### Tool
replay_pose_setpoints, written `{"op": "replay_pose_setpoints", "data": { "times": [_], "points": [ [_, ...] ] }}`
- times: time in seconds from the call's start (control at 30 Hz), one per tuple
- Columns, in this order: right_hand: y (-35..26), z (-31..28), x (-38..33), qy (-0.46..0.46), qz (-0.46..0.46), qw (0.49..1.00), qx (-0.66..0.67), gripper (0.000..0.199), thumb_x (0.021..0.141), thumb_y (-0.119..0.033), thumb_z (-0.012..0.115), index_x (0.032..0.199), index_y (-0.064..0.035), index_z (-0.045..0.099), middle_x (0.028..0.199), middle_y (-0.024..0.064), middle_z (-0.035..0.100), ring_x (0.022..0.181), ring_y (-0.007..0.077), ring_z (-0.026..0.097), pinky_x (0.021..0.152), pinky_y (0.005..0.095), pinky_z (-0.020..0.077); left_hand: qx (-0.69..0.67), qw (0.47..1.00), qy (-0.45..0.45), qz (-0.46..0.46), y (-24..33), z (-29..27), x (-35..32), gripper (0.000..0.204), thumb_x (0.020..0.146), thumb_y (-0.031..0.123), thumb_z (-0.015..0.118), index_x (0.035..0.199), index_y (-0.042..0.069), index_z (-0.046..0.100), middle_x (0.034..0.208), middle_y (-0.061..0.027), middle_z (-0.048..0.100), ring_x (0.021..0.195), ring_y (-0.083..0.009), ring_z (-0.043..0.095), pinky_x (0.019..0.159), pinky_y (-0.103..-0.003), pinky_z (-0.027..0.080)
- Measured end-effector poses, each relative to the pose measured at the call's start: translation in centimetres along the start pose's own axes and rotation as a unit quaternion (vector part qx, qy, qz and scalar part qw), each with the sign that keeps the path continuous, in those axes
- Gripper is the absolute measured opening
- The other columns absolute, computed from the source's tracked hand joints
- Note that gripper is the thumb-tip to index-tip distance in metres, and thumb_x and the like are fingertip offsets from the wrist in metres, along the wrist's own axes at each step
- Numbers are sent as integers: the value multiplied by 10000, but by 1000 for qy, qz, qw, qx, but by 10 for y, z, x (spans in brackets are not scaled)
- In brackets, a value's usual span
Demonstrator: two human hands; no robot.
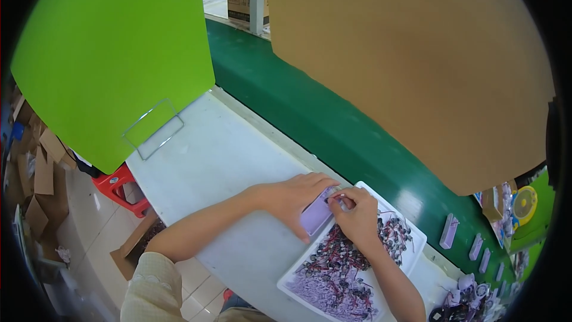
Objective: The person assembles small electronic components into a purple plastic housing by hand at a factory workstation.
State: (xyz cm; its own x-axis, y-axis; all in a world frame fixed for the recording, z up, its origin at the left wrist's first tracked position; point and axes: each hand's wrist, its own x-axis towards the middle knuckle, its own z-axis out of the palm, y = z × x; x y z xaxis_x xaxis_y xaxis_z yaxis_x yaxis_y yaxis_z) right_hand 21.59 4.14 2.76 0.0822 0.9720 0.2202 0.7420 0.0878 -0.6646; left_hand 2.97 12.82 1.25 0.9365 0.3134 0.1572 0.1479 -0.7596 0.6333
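Left grip [292,198] clamps lilac case [316,214]; right grip [356,214] pinches tiny part, identity unclear.

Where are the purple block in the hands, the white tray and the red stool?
purple block [316,214], head view, on its flat purple face.
white tray [417,234], head view, on its right rim.
red stool [113,182], head view, on its seat.

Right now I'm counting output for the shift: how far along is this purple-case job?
Done, it seems: several purple cases stand on the green belt to the right. In hand: the left hand holds one purple case while the right hand works at its end with the fingers. Left: the white tray holds many wired parts and purple pieces.
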Motion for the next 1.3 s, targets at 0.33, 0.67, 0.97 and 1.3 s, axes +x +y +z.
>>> {"op": "replay_pose_setpoints", "data": {
  "times": [0.33, 0.67, 0.97, 1.3],
  "points": [
    [-2, 1, -2, -5, 43, 999, 26, 76, 697, -112, 728, 740, -52, 708, 534, 66, 535, 547, 233, 484, 572, 389, 360, 4, 1000, 15, 1, 1, 4, -1, 1190, 528, 458, 893, 1427, -27, 281, 1398, -225, 378, 1311, -380, 370, 1102, -438, 301],
    [-11, 6, -7, 31, -8, 996, -88, 69, 718, -105, 725, 749, -56, 687, 539, 38, 470, 598, 218, 477, 704, 370, 332, -4, 1000, 22, -1, 1, 4, 0, 1232, 513, 469, 899, 1431, -57, 268, 1396, -235, 383, 1308, -377, 375, 1107, -431, 301],
    [-9, 8, 3, -32, -77, 985, -153, 61, 695, -74, 682, 694, -50, 627, 544, 68, 550, 555, 250, 542, 697, 375, 370, -8, 1000, 22, 0, -2, 8, 0, 1291, 507, 461, 899, 1459, -69, 205, 1402, -255, 377, 1307, -393, 372, 1110, -438, 295],
    [-28, -26, -9, -62, -31, 994, -88, 244, 752, -128, 707, 979, -44, 674, 573, 63, 589, 596, 250, 582, 694, 386, 380, -86, 995, 36, -16, -5, 2, 3, 1339, 550, 349, 912, 1537, 43, 60, 1402, -247, 373, 1296, -389, 378, 1111, -431, 299]
  ]
}}
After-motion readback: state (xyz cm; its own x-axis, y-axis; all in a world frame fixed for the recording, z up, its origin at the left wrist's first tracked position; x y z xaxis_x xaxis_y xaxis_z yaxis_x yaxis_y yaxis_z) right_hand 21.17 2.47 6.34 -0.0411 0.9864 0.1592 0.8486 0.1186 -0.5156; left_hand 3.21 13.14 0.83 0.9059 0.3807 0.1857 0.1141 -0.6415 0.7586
